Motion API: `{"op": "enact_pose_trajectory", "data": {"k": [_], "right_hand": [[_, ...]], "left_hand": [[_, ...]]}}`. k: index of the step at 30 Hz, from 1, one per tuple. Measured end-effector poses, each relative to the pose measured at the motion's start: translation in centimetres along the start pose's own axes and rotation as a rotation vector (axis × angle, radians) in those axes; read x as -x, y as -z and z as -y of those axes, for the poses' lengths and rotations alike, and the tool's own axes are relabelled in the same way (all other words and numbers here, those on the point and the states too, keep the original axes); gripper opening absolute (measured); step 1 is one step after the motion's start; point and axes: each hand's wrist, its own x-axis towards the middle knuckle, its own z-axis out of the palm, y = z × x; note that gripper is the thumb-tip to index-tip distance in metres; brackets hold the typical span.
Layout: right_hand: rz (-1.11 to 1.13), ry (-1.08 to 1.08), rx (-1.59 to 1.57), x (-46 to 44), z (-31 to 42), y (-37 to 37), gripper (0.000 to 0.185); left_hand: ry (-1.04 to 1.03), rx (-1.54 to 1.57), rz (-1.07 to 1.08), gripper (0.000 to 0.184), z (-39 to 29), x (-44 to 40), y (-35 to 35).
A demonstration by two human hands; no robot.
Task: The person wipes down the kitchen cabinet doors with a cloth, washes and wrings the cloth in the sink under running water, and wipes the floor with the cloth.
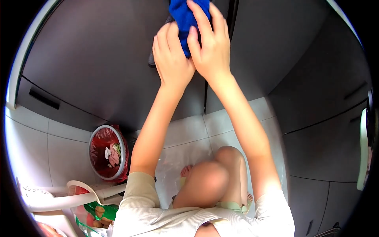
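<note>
A bright blue cloth (184,17) is between my two hands at the top of the view, in front of the dark cabinet doors. My left hand (170,53) has its fingers bent over the left part of the cloth, and a dark grey fabric edge (151,59) shows beside and behind it. My right hand (213,45) grips the cloth from the right, its thumb and forefinger lying on the blue fabric. The wrists are close together, nearly touching. The upper end of the cloth is cut off by the frame.
Dark grey cabinet doors (98,51) rise ahead and to the right. On the tiled floor (185,146), a red-lined trash bin (123,138) stands at the left. A bag of potatoes (100,215) and white rack bars (59,203) are at lower left. My bent knees (207,181) are below.
</note>
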Motion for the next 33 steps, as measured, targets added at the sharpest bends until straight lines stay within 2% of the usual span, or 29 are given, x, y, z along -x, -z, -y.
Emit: {"op": "enact_pose_trajectory", "data": {"k": [2,4,6,7,8,13,16,18,19,22,24,25,26,28,29,33], "right_hand": [[0.036,-0.039,0.001,2.1,-0.2,-0.2,0.042],[0.063,-0.06,-0.006,4.0,0.1,-0.4,0.041],[0.086,-0.055,-0.016,5.5,0.3,-0.6,0.037],[0.08,-0.06,-0.008,6.2,0.5,-0.8,0.035],[0.075,-0.064,0.0,6.9,0.7,-1.0,0.033],[0.051,-0.056,0.005,10.1,0.1,-1.7,0.034],[-0.05,-0.079,-0.041,7.5,0.4,-1.2,0.043],[-0.217,-0.058,-0.07,3.7,0.8,-1.4,0.054],[-0.154,-0.074,-0.046,2.5,1.0,-1.0,0.059],[-0.054,-0.172,-0.087,1.9,1.0,-1.0,0.049],[-0.037,-0.369,-0.256,2.9,1.2,-0.6,0.04],[-0.017,-0.388,-0.289,3.7,0.8,-0.4,0.035],[-0.07,-0.263,-0.301,4.2,0.3,-0.6,0.03],[-0.023,-0.272,-0.361,5.2,0.4,0.1,0.027],[-0.015,-0.31,-0.416,5.4,0.4,0.5,0.027],[0.198,-0.223,-0.573,3.0,-1.0,3.3,0.025]], "left_hand": [[-0.038,-0.091,0.022,0.048,0.4,2.7,-0.8],[-0.054,-0.194,0.226,0.049,1.5,6.7,-1.2],[-0.019,-0.197,0.281,0.05,1.0,8.3,-0.9],[-0.044,-0.115,0.196,0.047,1.2,9.0,-1.1],[0.026,-0.104,0.283,0.045,0.9,9.6,-0.7],[-0.009,-0.12,0.418,0.036,1.3,12.1,-0.4],[-0.058,-0.106,0.417,0.032,1.8,9.2,-0.5],[-0.059,0.023,0.142,0.031,1.0,6.1,-0.5],[-0.036,0.04,0.143,0.031,0.8,5.3,-0.7],[0.004,0.055,0.08,0.033,0.7,5.4,-1.3],[0.006,0.1,0.049,0.034,0.8,7.2,-1.0],[0.029,0.197,0.041,0.035,0.7,8.4,-1.1],[0.079,0.224,0.063,0.037,0.4,9.5,-1.1],[0.159,0.28,0.113,0.039,-0.5,10.9,-0.7],[0.19,0.34,0.099,0.032,-0.9,10.9,-0.6],[0.19,0.557,0.029,0.021,-1.5,6.7,0.8]]}}
